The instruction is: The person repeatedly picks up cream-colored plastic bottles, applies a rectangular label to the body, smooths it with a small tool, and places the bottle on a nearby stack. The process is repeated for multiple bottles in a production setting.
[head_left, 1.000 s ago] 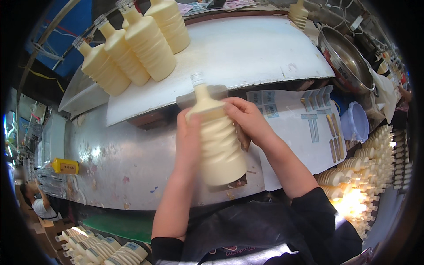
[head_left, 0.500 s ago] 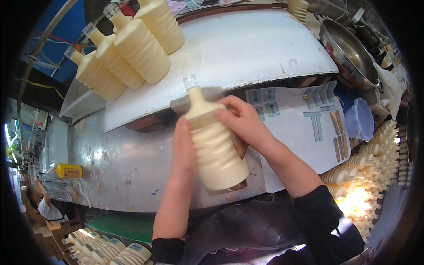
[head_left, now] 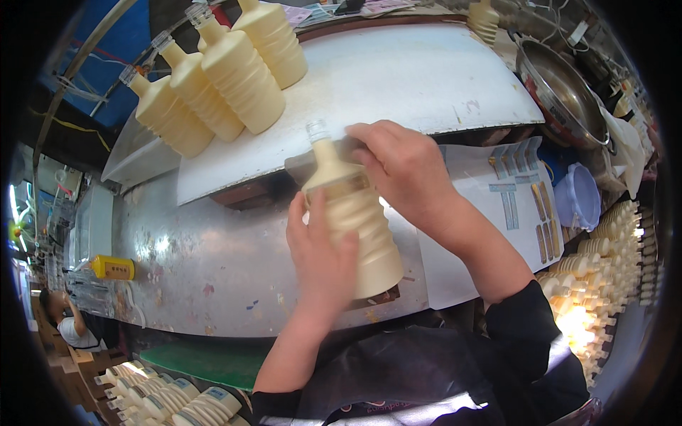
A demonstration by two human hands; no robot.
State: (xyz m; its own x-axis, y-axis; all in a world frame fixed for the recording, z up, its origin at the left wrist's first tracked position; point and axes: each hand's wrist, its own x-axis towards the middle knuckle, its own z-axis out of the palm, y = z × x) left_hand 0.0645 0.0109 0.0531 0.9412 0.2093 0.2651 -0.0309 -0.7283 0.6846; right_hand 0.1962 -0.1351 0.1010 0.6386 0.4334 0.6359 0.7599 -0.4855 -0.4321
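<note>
A cream bottle (head_left: 376, 263) with a ribbed body and clear neck lies tilted before me, its neck pointing away. A gold-brown strip (head_left: 348, 186) runs across its shoulder. My left hand (head_left: 323, 255) lies on the left side of the body, fingers spread and pressed along it, slightly blurred. Beside the shoulder and neck, my right hand (head_left: 408, 163) is closed with its fingers curled; whatever its fingertips may hold is hidden. To the right, a white sheet (head_left: 458, 248) carries blue labels (head_left: 506, 206) and gold strips (head_left: 547, 220).
Several cream bottles (head_left: 241, 78) stand at the back left of a raised white board (head_left: 398, 71). A metal pan (head_left: 561, 85) and a pale bucket (head_left: 579, 197) are at right. Stacked bottles (head_left: 593, 277) fill the lower right. A yellow bottle (head_left: 114, 268) lies left; a person (head_left: 74, 323) is beyond.
My left hand has moved from the bottle's left edge onto its front, fingers spreading. My right hand has risen slightly and turned, its back now more upward. The bottle stays in place.
</note>
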